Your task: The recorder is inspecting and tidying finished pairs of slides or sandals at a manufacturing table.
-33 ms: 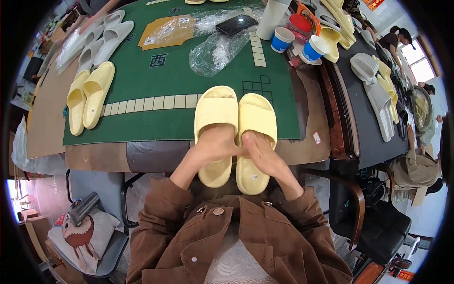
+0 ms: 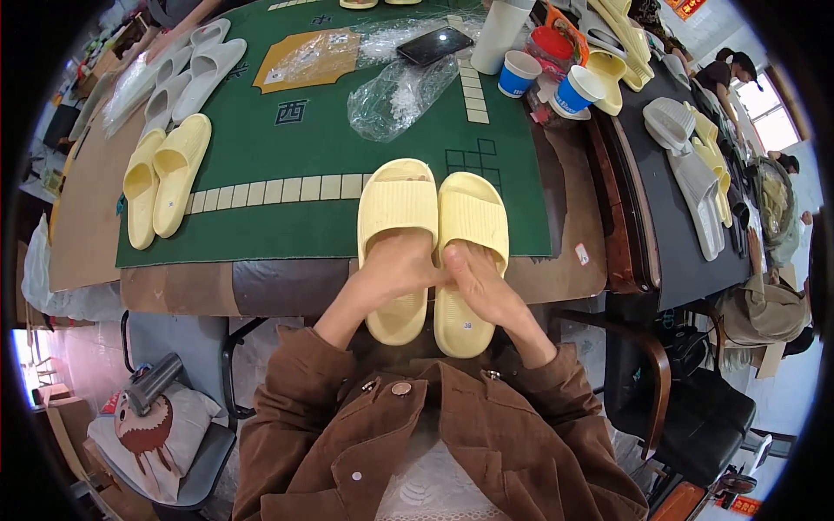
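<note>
Two pale yellow slide slippers are held side by side at the table's front edge, toes pointing away from me. My left hand reaches into the left slipper, its fingers under the strap and mostly hidden; a fingertip shows at the toe opening. My right hand is tucked the same way into the right slipper, its thumb outside near the inner edge. Both thumbs come close together between the slippers. A small round sticker sits on the right slipper's heel. The heels hang over the edge toward my lap.
A green mat covers the table. Another yellow pair lies left, with grey slippers beyond. A plastic bag, phone, paper cups and white cylinder stand far off. Chairs flank me; more slippers lie right.
</note>
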`<state>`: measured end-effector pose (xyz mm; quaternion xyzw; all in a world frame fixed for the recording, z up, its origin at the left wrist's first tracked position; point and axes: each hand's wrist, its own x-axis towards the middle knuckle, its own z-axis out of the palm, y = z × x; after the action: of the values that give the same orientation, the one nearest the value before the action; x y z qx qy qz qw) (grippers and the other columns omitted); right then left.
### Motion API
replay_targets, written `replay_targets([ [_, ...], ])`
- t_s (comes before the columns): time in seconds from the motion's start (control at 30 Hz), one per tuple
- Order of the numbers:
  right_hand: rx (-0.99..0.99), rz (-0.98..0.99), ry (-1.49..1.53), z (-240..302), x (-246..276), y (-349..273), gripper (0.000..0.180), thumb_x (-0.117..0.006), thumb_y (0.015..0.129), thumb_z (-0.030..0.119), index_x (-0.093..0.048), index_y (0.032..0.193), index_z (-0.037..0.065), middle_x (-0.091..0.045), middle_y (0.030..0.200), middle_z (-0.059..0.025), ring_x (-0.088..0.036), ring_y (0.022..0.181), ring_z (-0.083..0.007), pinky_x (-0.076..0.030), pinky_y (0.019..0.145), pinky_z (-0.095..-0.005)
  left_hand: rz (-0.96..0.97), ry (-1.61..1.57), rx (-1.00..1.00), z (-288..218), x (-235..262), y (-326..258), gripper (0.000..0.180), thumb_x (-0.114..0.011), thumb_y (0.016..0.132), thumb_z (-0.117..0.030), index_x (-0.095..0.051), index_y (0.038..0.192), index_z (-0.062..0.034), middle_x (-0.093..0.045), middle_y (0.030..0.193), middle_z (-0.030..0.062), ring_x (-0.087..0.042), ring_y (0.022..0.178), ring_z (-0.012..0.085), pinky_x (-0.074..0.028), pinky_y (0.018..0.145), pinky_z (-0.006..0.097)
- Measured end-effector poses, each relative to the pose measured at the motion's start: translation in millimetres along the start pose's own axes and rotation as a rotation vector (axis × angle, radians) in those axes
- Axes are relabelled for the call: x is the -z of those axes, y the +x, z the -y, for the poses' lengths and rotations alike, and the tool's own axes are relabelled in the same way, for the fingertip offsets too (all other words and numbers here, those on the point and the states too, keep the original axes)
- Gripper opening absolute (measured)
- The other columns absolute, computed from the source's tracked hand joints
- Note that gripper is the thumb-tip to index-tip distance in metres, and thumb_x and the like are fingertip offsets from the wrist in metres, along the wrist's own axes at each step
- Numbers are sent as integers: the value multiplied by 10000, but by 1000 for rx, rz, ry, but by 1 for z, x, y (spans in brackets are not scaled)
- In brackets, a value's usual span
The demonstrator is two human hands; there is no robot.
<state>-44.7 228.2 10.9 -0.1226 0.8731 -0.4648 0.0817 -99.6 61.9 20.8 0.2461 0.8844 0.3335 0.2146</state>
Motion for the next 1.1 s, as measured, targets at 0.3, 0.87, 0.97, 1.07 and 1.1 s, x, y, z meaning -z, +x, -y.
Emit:
replay_targets([
  [0.3,-34,39,-191,31,9,-8,432,-454,969,363,-473,1148,-30,-492,1138,-230,-458,1093,-397,-356,936,-450,-639,219,-268,10,-32,9,444,-614,805,-342,-635,777,100,-614,680,240,-633,692,410,-511,657,458],
  [0.87,7,-207,-361,-35,62,116,224,-641,836,219,-676,903,9,-627,975,-153,-534,1042,-321,-436,885,-401,-344,186,-2,-4,-28,7,531,-566,813,-323,-551,1074,138,-611,967,300,-614,894,409,-502,783,466],
  [0.97,23,-157,-360,-29,57,119,222,-656,820,218,-665,879,4,-640,913,-144,-579,949,-300,-462,827,-385,-615,246,-147,5,-34,10,547,-566,813,-323,-542,1101,141,-605,1017,303,-615,905,407,-506,785,455],
  [1.07,-12,-163,-149,-15,55,118,199,-639,845,204,-650,901,13,-638,814,-92,-607,777,-163,-468,694,-282,-267,109,17,7,-31,11,569,-561,820,-328,-525,1137,144,-582,1098,308,-614,926,403,-511,784,447],
  [1.1,-16,-208,-90,-11,53,119,185,-640,846,187,-648,897,10,-645,797,-72,-601,747,-137,-465,687,-268,-269,109,16,8,-32,11,569,-561,820,-328,-525,1137,144,-582,1098,308,-614,926,403,-511,784,447],
])
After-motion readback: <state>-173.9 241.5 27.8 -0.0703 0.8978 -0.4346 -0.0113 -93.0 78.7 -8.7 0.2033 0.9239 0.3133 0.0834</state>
